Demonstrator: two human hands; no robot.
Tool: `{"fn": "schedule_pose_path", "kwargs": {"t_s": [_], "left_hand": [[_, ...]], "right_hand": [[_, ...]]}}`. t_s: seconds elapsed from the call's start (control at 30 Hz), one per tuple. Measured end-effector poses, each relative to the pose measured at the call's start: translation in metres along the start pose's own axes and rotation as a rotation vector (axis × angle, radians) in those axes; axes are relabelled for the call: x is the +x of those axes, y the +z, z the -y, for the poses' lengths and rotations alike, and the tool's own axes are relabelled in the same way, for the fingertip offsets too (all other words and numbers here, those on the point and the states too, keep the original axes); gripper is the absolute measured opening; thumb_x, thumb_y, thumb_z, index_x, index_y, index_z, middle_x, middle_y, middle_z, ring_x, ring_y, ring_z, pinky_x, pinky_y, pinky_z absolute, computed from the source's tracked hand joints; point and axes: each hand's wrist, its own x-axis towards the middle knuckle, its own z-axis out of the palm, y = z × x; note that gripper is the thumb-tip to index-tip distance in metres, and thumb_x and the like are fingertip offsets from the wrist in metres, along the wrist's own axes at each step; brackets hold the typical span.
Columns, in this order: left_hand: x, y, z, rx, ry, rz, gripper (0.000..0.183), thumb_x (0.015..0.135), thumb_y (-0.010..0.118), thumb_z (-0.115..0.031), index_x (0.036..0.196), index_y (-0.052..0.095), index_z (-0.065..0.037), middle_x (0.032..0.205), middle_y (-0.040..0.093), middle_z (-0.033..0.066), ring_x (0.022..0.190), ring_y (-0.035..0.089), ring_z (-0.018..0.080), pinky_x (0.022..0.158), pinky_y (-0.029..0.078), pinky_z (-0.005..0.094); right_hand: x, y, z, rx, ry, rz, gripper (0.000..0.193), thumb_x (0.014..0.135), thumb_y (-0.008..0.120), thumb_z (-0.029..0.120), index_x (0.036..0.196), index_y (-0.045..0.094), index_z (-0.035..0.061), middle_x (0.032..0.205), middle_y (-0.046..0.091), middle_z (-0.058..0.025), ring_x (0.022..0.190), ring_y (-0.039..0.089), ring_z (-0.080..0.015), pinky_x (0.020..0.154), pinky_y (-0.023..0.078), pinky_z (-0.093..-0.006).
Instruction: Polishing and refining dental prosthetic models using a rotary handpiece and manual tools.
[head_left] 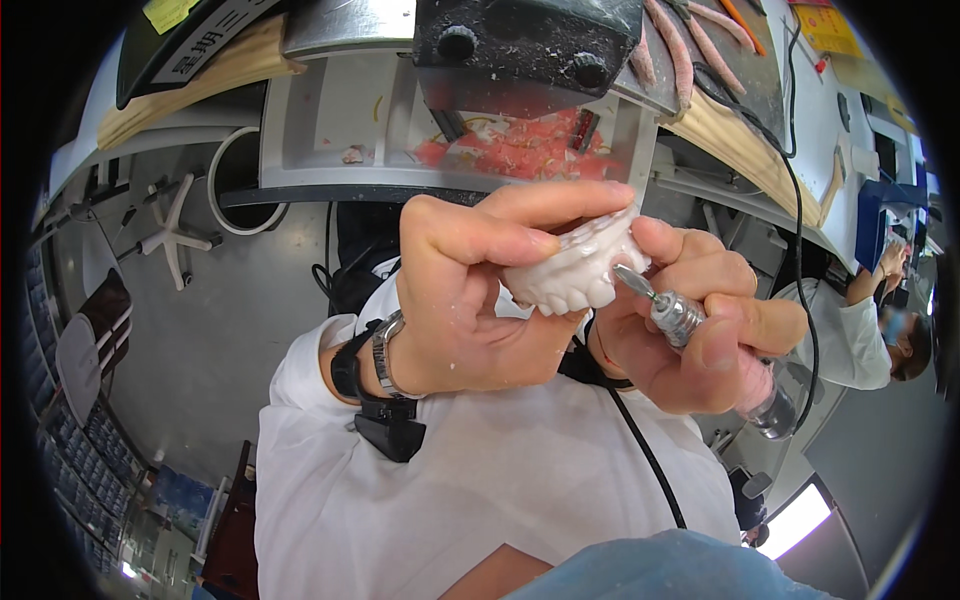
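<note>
A white dental model with a row of teeth is gripped between the fingers and thumb of my left hand. My right hand is closed around a rotary handpiece, its body partly pinkish. The pointed metal bur reaches the side of the model; whether it spins cannot be seen. Fingers of my right hand also rest close against the model's right end. White specks dot my left hand. A watch and a black strap circle my left wrist.
Beyond my hands, an open drawer holds pink shavings beneath a black box-shaped device. Pink-handled tools lie on the bench at right. A black cable hangs beside the handpiece. A co-worker sits far right; a stool stands left.
</note>
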Motion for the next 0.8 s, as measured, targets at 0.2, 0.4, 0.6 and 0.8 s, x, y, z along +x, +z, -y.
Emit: {"fn": "schedule_pose_path", "kwargs": {"t_s": [0.2,0.4,0.6,0.8], "left_hand": [[0.001,0.0,-0.002,-0.009,-0.004,-0.001,0.05,0.074,0.064,0.013,0.105,0.029,-0.003,0.116,0.053,0.0336,0.101,0.062,0.029,0.083,0.052,0.0323],[0.0,0.0,-0.002,-0.049,-0.016,0.016,0.05,0.074,0.065,0.013,0.106,0.03,-0.004,0.118,0.052,0.034,0.103,0.062,0.0308,0.083,0.052,0.0328],[0.001,-0.001,-0.001,-0.05,-0.001,0.009,0.05,0.074,0.065,0.013,0.106,0.03,-0.004,0.118,0.051,0.0341,0.104,0.061,0.0322,0.084,0.052,0.0332],[0.002,0.0,-0.002,-0.061,-0.002,0.005,0.051,0.074,0.066,0.013,0.106,0.03,-0.004,0.118,0.051,0.0341,0.104,0.061,0.0322,0.085,0.051,0.0331]], "right_hand": [[0.0,-0.001,0.002,-0.009,-0.005,0.053,0.011,0.09,0.034,0.009,0.086,0.035,-0.0011,0.06,0.05,-0.019,0.067,0.064,-0.0366,0.069,0.056,-0.0416],[0.003,-0.004,0.009,-0.057,0.008,0.07,0.012,0.092,0.035,0.012,0.088,0.034,0.0004,0.06,0.05,-0.0187,0.067,0.065,-0.0356,0.068,0.056,-0.0384],[0.004,-0.007,0.009,-0.086,0.054,0.156,0.013,0.095,0.036,0.014,0.09,0.033,0.0019,0.063,0.052,-0.0191,0.069,0.065,-0.0353,0.069,0.056,-0.0378],[0.0,-0.004,0.007,-0.068,0.032,0.102,0.013,0.096,0.036,0.014,0.091,0.032,0.0027,0.064,0.052,-0.0183,0.074,0.066,-0.0358,0.07,0.055,-0.0386]]}}
